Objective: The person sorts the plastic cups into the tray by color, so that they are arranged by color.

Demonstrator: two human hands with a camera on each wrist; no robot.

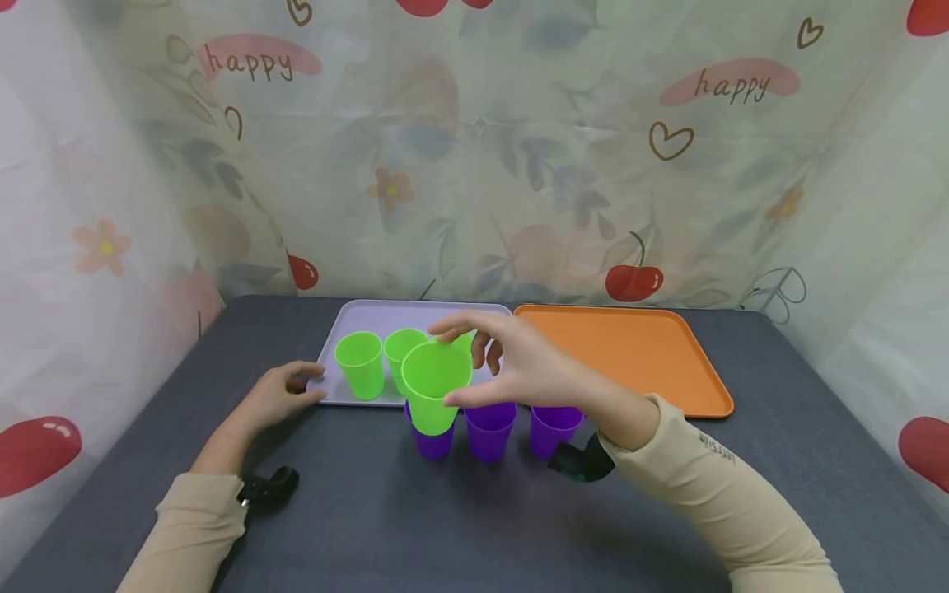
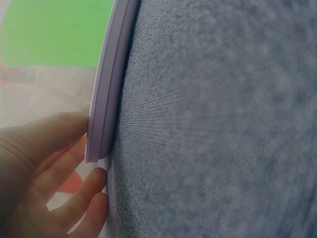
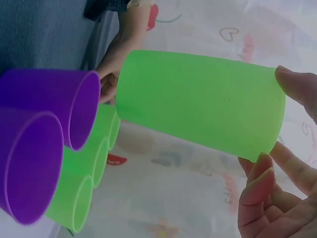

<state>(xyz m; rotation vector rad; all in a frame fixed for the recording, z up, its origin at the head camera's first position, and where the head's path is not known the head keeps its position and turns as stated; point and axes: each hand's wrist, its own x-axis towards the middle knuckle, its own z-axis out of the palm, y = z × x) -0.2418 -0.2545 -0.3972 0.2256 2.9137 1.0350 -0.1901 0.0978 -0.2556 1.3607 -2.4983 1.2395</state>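
Thumb and fingers of my right hand (image 1: 519,362) (image 3: 277,198) pinch a green cup (image 1: 436,383) (image 3: 200,101) by its rim, held upright above the leftmost purple cup (image 1: 433,445). Two more purple cups (image 1: 490,432) (image 1: 554,430) stand to the right, in front of the trays. On the lavender tray (image 1: 415,310) (image 2: 106,89) are green cups (image 1: 361,366) (image 1: 404,350), with another partly hidden behind the held cup and right hand. My left hand (image 1: 274,399) (image 2: 49,168) grips the tray's left edge, thumb on the rim.
An orange tray (image 1: 630,354) lies to the right of the lavender one on the dark table (image 1: 356,511). A printed curtain (image 1: 474,165) hangs behind and at both sides.
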